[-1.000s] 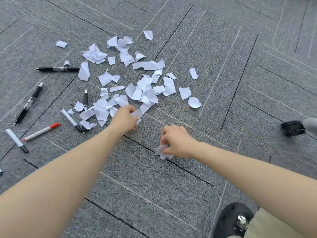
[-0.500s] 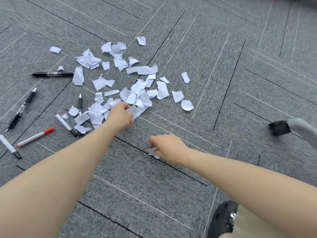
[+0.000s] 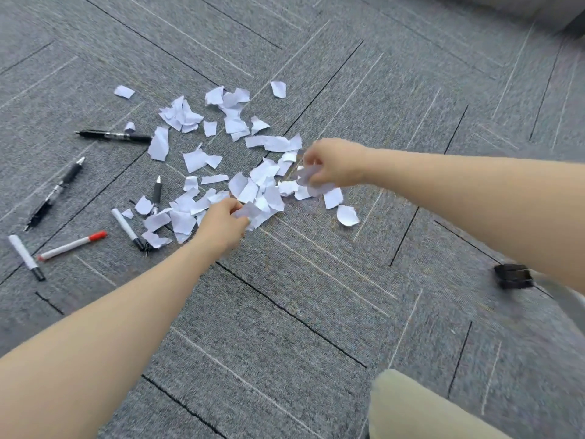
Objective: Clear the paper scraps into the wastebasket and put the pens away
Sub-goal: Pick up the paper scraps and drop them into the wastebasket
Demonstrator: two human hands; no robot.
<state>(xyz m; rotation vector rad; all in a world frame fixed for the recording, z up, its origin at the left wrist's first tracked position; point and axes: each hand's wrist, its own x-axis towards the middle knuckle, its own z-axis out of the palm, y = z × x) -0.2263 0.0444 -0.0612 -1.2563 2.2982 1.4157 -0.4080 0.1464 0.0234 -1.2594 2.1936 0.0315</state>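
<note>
Several white paper scraps [image 3: 196,160] lie scattered on the grey carpet [image 3: 285,312]. My left hand [image 3: 221,224] pinches scraps at the near edge of the pile. My right hand [image 3: 335,164] holds a bunch of scraps just above the pile's right side. Pens lie to the left: a black pen [image 3: 115,135], a second black pen [image 3: 55,193], a short black pen [image 3: 156,190] among the scraps, a white marker [image 3: 126,228], a red-capped marker [image 3: 72,245] and another white marker [image 3: 26,256]. No wastebasket is in view.
A black chair caster [image 3: 512,275] stands at the right, partly behind my right forearm. My knee in khaki cloth [image 3: 418,410] fills the lower right. A pale object edge [image 3: 538,7] shows at the top right corner.
My right hand has lifted its scraps from the carpet near me and moved forward to the pile's right side. My left hand stays at the pile's near edge, still pinching paper.
</note>
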